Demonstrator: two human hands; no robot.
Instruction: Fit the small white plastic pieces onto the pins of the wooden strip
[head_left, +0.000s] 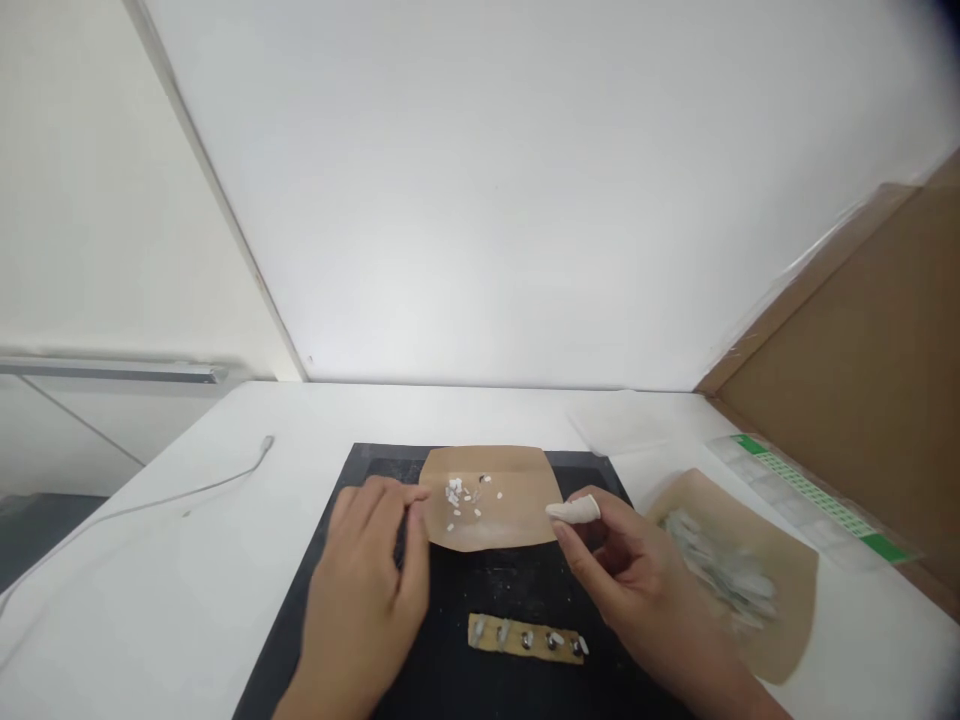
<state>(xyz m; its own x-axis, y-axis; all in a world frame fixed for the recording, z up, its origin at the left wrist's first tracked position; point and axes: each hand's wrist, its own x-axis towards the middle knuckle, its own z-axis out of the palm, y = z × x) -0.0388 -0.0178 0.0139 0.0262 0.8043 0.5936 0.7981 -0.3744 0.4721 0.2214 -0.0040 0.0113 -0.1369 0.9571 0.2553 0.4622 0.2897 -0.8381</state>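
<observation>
A piece of brown kraft paper (pixel 517 515) with scattered small white bits (pixel 455 490) spans the space between my hands. My left hand (pixel 367 580) pinches its left edge between thumb and fingertips. At the right edge, my right hand (pixel 630 570) grips the paper between the thumb and a finger wearing a white finger cot (pixel 577 509). Below the paper, a narrow tan strip (pixel 514 651) lies on the black mat (pixel 495 585). Several dark, shiny round parts sit along the strip, with whitish pieces on or beside them.
A second brown paper (pixel 787 610) with a pile of whitish flakes (pixel 720 565) lies on the right. Beyond it is a clear plastic organiser with a green label (pixel 817 495). A white cable (pixel 202 488) crosses the table's left side. Cardboard (pixel 862 320) stands at right.
</observation>
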